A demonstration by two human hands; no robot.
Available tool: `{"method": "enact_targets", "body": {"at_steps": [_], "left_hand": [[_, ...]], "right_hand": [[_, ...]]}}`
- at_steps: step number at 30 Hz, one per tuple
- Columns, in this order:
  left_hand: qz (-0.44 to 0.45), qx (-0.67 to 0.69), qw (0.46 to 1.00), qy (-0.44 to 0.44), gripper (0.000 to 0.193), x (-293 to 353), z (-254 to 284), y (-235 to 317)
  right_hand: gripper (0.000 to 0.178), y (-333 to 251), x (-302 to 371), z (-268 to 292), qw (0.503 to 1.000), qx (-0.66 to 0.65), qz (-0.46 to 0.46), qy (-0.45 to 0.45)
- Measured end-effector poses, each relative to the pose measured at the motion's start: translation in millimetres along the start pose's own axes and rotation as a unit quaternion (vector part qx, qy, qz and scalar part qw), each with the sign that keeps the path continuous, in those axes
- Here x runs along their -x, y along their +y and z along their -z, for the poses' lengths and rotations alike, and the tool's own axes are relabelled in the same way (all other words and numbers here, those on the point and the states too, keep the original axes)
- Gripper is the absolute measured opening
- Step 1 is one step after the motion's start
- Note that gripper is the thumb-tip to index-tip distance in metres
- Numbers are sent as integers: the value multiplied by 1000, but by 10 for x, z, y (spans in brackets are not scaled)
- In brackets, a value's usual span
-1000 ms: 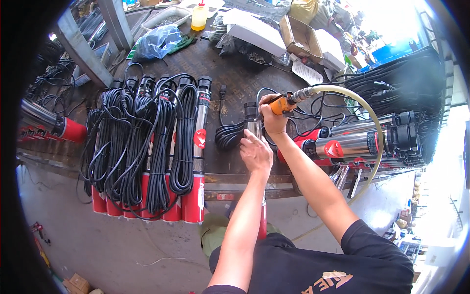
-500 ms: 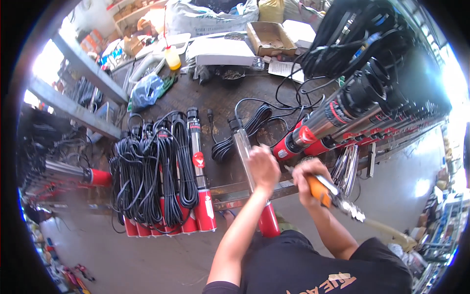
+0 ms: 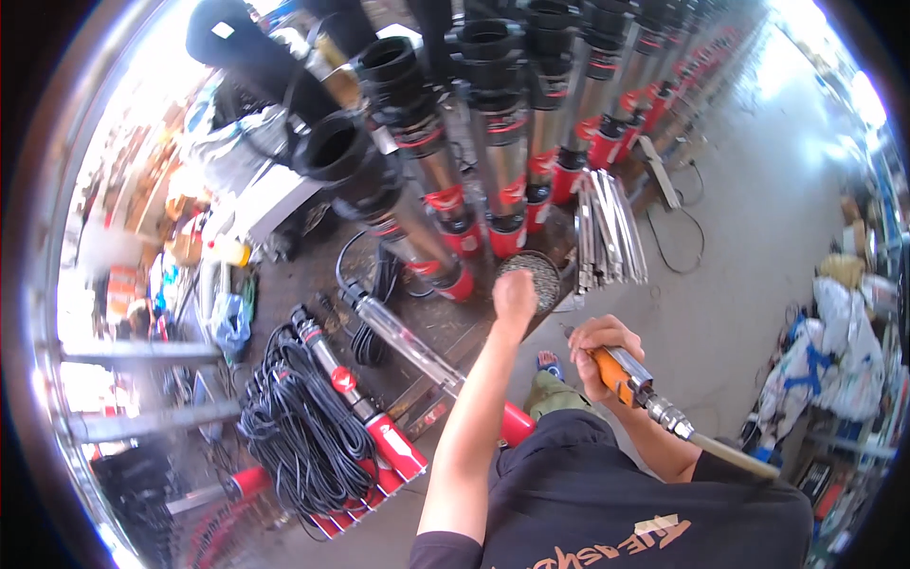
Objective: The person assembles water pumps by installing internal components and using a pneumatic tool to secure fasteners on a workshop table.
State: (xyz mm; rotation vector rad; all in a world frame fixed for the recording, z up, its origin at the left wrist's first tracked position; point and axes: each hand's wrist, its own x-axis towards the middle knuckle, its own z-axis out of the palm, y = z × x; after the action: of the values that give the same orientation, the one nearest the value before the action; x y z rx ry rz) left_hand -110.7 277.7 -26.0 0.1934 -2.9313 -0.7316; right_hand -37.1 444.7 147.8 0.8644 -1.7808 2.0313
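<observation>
At the table, viewed through the head camera, I am watching two bare hands. Left hand: hanging over the left part of a round bowl, which is holding small grey metal pieces. The fingertips are blurring out, so I am not able to tell whether they are pinching anything or standing apart.

Right hand: closing its fingers around an orange and silver power tool, well off the table's edge. From the tool's rear fitting a pale hose is running down past the right forearm.

The steel cylinder is lying aslant across the table's edge, its capped end over the tabletop, its red end jutting out by the dark shirt. The left forearm is crossing in front of it. A black cable bundle is lying just beside it.

Behind the bowl, upright cylinders are standing in rows; thin metal strips are lying to its right. Further left, cable coils are covering several lying cylinders.
</observation>
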Motion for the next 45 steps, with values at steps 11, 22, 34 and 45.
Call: {"method": "enact_targets", "body": {"at_steps": [11, 22, 34, 45], "left_hand": [[-81, -31, 993, 80, 12, 248, -162, -136], [200, 362, 908, 67, 21, 193, 251, -181], [302, 899, 315, -44, 20, 1529, 1348, 47], [291, 910, 294, 38, 22, 2300, 1517, 12]], "right_hand": [[10, 18, 14, 90, 999, -11, -45, 6], [9, -1, -34, 0, 999, -38, -30, 4], [16, -19, 2, -636, 946, -307, -97, 50], [19, -228, 257, -1042, 908, -374, -188, -17]]}}
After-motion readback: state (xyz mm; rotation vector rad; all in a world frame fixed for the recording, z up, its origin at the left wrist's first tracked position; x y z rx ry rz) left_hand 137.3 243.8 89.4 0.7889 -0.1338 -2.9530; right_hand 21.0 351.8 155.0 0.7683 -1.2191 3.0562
